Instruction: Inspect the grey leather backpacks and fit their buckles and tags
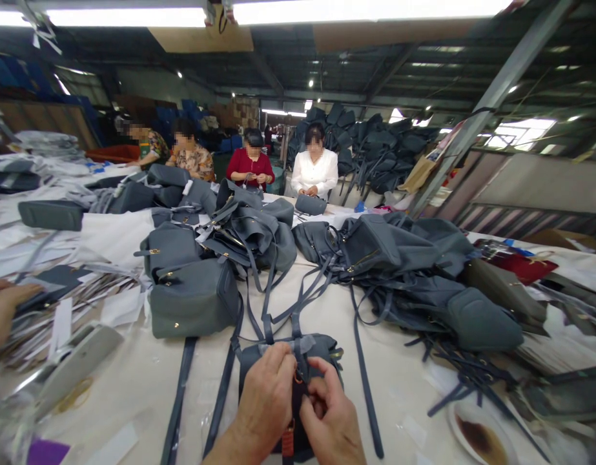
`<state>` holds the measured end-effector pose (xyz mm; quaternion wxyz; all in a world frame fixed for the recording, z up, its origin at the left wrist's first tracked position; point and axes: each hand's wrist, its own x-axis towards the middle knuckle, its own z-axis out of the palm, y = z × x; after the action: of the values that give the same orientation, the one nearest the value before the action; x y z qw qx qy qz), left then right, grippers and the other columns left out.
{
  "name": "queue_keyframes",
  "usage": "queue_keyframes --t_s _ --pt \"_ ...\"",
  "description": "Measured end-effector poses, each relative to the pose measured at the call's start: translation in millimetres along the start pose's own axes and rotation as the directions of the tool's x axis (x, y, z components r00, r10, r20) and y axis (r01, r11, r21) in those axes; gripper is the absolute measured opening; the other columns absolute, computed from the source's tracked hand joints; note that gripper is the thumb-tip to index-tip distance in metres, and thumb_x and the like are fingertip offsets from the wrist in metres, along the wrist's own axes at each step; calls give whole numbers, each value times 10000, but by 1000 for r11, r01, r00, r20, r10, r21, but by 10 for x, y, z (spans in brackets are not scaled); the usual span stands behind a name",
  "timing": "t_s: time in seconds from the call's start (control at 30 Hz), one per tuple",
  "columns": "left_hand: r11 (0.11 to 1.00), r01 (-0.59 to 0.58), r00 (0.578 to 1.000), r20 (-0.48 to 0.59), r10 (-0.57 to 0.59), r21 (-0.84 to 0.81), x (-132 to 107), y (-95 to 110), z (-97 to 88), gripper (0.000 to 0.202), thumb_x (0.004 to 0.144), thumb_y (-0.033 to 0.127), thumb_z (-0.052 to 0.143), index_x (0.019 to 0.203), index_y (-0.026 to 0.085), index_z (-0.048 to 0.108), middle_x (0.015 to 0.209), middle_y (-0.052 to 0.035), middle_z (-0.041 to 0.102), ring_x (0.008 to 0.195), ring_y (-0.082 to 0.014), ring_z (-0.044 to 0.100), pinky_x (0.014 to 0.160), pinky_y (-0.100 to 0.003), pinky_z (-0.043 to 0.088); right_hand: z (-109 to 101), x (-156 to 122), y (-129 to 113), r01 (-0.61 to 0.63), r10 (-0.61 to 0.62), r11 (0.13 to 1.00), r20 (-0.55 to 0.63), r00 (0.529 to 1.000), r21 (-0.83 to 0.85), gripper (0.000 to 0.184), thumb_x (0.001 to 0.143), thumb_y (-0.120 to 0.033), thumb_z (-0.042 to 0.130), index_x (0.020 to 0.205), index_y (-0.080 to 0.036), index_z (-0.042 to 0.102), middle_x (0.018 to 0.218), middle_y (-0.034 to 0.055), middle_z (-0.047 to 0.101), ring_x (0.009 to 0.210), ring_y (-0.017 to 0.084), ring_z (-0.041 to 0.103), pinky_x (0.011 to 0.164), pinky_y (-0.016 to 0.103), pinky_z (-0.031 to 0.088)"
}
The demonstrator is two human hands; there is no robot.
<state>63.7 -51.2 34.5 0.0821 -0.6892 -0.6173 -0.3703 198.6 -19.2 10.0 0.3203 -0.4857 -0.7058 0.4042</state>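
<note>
A dark blue-grey bag (321,345) with two upright handles lies on the table right in front of me. My left hand (268,394) is closed over its top, fingers pinching near a small orange-brown ring (298,376). From the other side, my right hand (329,407) bends its fingers in a pinch beside that ring; what sits between the fingertips is hidden. Below, between both wrists, hangs a reddish-brown tag-like piece (288,442). Translucent wrapping (305,343) covers the base of the handles.
Finished-looking bags pile up left (194,300) and right (375,248). Long straps (368,387) trail over the white table (389,387). A co-worker's hand (10,310) reaches over paper strips at left. A dish of brown liquid (482,436) stands at right. Several people work opposite.
</note>
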Motion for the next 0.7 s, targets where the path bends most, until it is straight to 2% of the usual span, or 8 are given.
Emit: queue_keyframes --t_s 0.17,0.23,0.33,0.4,0.47,0.57,0.63,0.7 --pt "993 -106 975 200 95 48 29 30 28 224 815 28 389 781 211 512 782 -42 593 668 -194 587 561 -269 497 -18 -3 80 99 -107 982 -40 993 -163 729 797 -157 460 1482 -141 213 725 1 685 656 209 661 616 291 523" --pt "996 -49 978 205 32 79 71 5 45 230 837 37 376 773 213 510 761 -37 584 636 -189 586 534 -264 475 80 -58 129 170 -176 971 -25 984 -171 761 794 -166 464 1501 -143 186 777 35 691 707 231 665 654 320 533" --pt "982 169 971 154 -180 82 140 -73 61 240 884 74 339 771 203 508 765 -47 577 610 -177 589 528 -258 457 237 -165 197 172 -171 984 16 985 -46 814 717 -146 516 1487 -155 255 647 -7 632 567 194 606 575 286 502" --pt "973 232 958 177 -228 -6 157 -124 47 228 894 101 346 776 202 513 780 -48 584 654 -178 603 583 -263 466 256 -197 221 61 -63 991 19 998 119 850 690 -154 545 1486 -153 249 533 -64 539 472 151 528 516 248 457" --pt "950 282 944 216 -250 -132 143 -148 11 181 886 132 384 796 203 524 776 -37 598 694 -181 610 635 -272 464 199 -186 225 -58 54 949 23 998 308 885 698 -207 575 1496 -144 197 504 -93 482 458 127 485 506 228 432" --pt "835 475 871 282 -401 -279 105 -122 -48 173 885 226 429 746 204 529 690 -18 598 658 -185 594 614 -277 433 109 -154 225 -146 133 869 61 989 473 934 686 -269 607 1497 -136 163 512 -100 482 465 117 463 506 226 421" --pt "712 599 795 377 -475 -366 102 -81 -65 232 889 296 437 709 199 547 625 -10 588 611 -181 582 577 -273 413 123 -168 252 -140 121 882 71 990 450 926 669 -254 608 1490 -139 193 499 -99 495 454 121 461 503 233 426" --pt "570 674 736 492 -465 -470 127 -51 -53 240 875 324 446 747 186 594 633 -13 610 608 -177 593 562 -263 411 197 -221 318 -100 87 926 52 995 363 906 653 -219 595 1482 -150 236 492 -93 518 452 130 478 508 239 440"
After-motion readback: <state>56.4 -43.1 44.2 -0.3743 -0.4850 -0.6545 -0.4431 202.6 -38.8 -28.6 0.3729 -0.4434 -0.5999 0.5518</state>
